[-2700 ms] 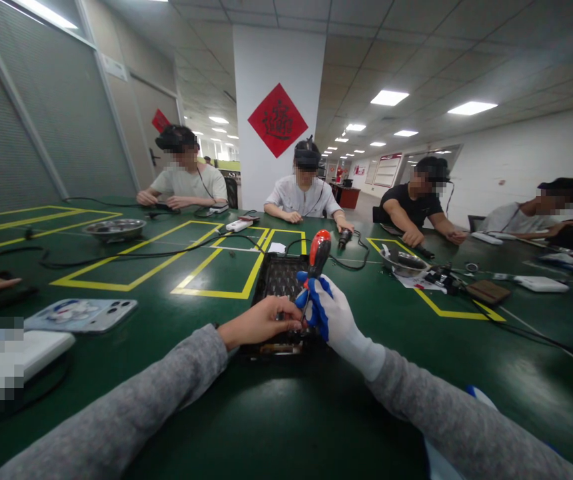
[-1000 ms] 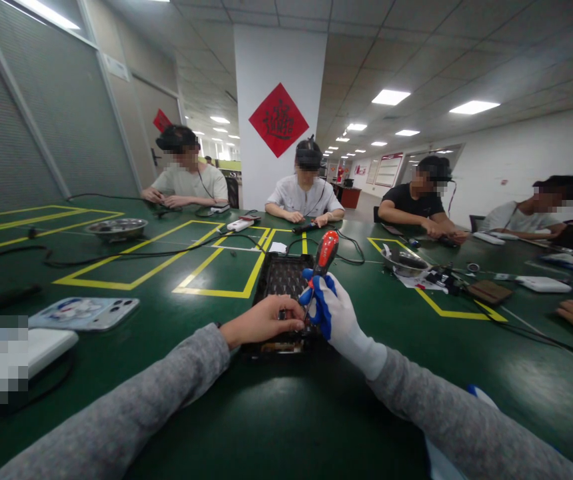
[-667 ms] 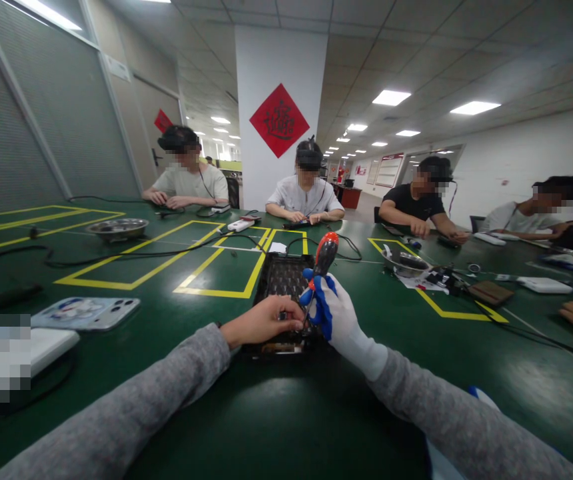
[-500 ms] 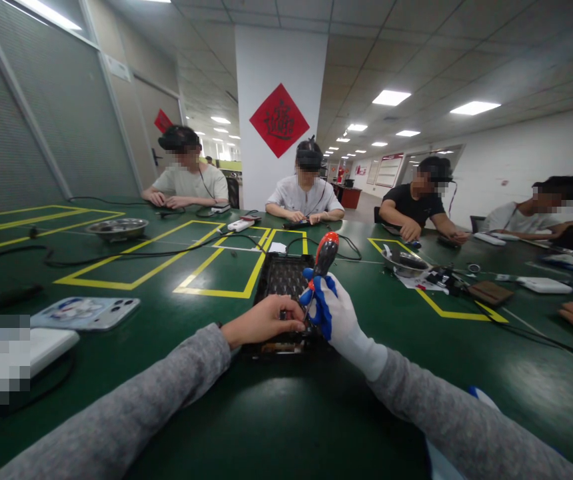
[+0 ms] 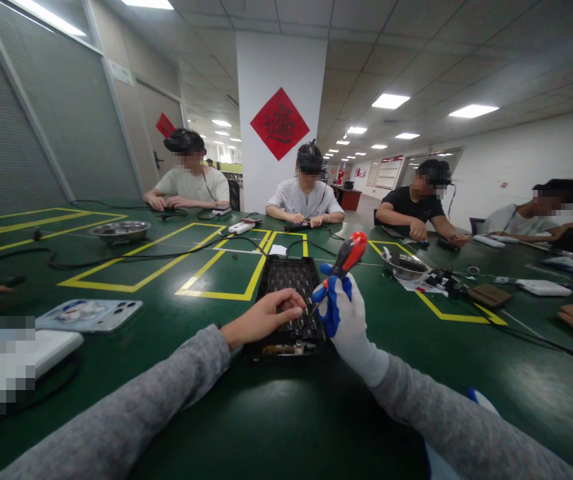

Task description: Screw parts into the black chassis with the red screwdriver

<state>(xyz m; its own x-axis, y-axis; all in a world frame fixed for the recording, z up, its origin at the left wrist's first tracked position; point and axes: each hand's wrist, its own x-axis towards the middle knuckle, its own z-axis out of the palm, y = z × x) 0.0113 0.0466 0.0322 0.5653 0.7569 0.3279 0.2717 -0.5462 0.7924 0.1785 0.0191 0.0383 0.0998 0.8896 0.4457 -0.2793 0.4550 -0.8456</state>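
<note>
Centre frame, on green table [image 5: 166, 407]: black open device [image 5: 286, 293]. My right hand [image 5: 349, 320], gloved, fingers wrapped round screwdriver [image 5: 342, 263], tilted right. My left hand [image 5: 266, 317], bare fingertips pinched over device, contents unclear. Device looks rigid, fragile inside; I'd hold by edges.
</note>
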